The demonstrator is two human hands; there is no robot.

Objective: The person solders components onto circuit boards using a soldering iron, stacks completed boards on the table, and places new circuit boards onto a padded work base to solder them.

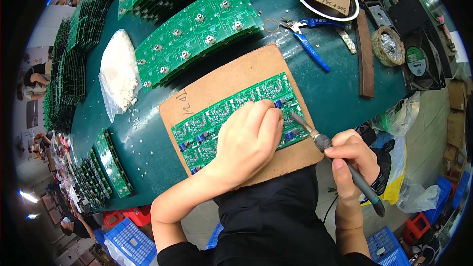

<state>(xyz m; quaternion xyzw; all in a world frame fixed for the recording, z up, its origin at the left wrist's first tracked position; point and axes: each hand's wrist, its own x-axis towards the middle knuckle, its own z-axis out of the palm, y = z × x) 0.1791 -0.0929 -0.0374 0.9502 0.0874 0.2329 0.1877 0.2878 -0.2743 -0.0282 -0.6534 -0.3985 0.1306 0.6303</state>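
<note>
A green circuit board (229, 106) with small parts and blue components lies on a brown fibreboard sheet (266, 59) in front of me. My left hand (249, 138) rests over the middle of the board with its fingers curled and closed; whatever the fingertips hold is hidden beneath them. From the right, my right hand (354, 162) grips a soldering iron (363, 184) by its dark handle, like a pen. The iron's metal tip points down at the board's right part, close to a blue component beside my left fingers. Whether the tip touches the board is unclear.
Stacks of green boards (197, 34) stand at the back and left. A bag of white connectors (119, 66) lies left, with loose pieces scattered nearby. Blue-handled cutters (310, 49), a white-rimmed bowl (327, 12), a solder roll (388, 46) and a fan (419, 64) occupy the back right.
</note>
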